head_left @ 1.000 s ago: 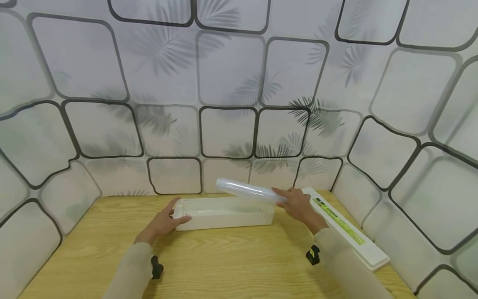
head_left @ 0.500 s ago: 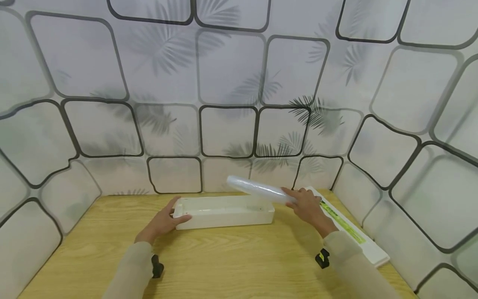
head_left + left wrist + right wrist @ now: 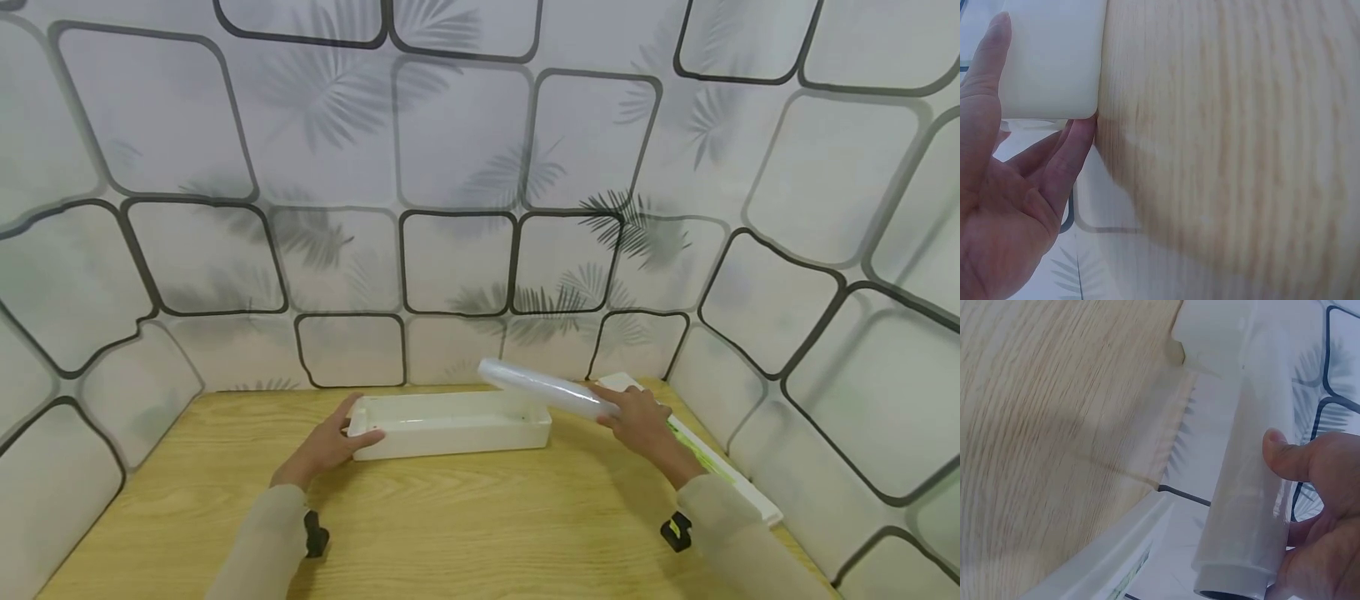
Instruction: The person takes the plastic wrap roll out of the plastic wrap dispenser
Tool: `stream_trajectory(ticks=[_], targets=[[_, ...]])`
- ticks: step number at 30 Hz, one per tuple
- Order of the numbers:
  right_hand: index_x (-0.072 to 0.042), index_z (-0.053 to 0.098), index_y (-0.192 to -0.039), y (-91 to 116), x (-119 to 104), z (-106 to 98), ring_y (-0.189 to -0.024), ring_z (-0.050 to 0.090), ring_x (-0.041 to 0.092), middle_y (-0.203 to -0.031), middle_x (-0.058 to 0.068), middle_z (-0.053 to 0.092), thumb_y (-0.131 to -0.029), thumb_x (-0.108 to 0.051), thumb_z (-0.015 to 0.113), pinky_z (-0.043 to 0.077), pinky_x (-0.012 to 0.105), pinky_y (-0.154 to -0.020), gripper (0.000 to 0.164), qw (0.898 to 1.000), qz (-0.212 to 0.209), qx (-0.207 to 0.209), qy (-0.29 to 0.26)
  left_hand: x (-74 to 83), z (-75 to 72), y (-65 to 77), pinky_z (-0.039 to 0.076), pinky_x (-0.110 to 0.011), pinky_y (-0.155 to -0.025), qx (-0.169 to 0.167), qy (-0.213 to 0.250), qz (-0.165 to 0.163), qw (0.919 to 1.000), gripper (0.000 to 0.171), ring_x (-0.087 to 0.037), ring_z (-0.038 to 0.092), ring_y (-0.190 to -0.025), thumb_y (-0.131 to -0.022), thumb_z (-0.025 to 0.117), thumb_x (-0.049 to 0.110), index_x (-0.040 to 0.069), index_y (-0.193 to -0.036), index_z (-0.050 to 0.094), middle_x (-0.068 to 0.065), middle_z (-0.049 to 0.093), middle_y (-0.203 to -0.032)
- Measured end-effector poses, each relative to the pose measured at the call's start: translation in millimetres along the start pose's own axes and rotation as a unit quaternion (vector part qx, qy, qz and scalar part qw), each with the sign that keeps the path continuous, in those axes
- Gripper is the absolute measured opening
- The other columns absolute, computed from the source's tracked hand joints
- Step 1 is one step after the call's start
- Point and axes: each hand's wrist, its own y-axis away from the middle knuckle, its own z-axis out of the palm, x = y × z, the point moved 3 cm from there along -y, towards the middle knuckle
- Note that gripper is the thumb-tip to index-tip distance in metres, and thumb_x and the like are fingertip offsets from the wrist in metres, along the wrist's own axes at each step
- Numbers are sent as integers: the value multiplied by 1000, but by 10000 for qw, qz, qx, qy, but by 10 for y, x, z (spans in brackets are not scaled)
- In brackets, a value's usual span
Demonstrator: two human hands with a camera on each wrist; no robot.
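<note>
A long white open-topped box stands on the wooden table. My left hand grips its left end, thumb on the front wall and fingers round the end, as the left wrist view also shows on the box. A roll of clear plastic wrap is held by its right end in my right hand, tilted with its far end higher, above the box's right end. In the right wrist view, thumb and fingers curl round the wrap roll, and its hollow core shows at the bottom.
A long white lid with a green label lies slantwise at the table's right, partly behind my right arm. Patterned cloth walls rise at the back and sides of the wooden table.
My right hand has moved to the right with the wrap roll, over part of the lid. The left hand and the box have stayed in place.
</note>
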Motion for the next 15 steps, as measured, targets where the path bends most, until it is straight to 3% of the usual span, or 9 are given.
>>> stream_trajectory(ticks=[9,15], targets=[[-18,61,-144,91,147,-106,-105,60,54,-114,34,65,-94,-25,74,45,69,-71,52,9999,130,-10,-15,6,18,9,49,-58,-105,13,-8,-3,10000,106,-53,46,-141,-93,69,60,13,-167,9,-39,37,-157],[-17,62,-144,135,238,-166,-104,60,55,-113,33,65,-95,-26,73,44,69,-70,51,9996,263,-5,73,19,12,34,52,-56,-103,23,-39,-2,10000,107,-50,54,-135,-93,70,60,13,-167,9,-39,38,-156]])
